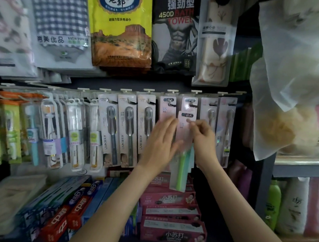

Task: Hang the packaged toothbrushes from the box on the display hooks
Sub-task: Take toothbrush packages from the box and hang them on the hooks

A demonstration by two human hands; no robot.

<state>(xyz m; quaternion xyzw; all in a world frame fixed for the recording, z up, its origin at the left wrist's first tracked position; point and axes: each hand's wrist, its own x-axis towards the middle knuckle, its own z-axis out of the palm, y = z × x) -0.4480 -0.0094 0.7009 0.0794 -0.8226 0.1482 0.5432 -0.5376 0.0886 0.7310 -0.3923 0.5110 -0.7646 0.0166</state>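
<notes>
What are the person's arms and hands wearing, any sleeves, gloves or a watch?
Nothing shows. The left hand and right hand are ungloved, and both forearms are bare to the picture's bottom edge: no sleeve, watch or bracelet. The fingers are blurred, so a ring cannot be ruled out.

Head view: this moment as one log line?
step: hanging | right hand pinches pink toothbrush pack top | left hand flat against it | pack below display hook, not yet hung

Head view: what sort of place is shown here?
Most likely a shop's toiletries section: packaged toothbrushes hang on hooks, toothpaste boxes are stacked below, and bagged towels hang above.
</notes>
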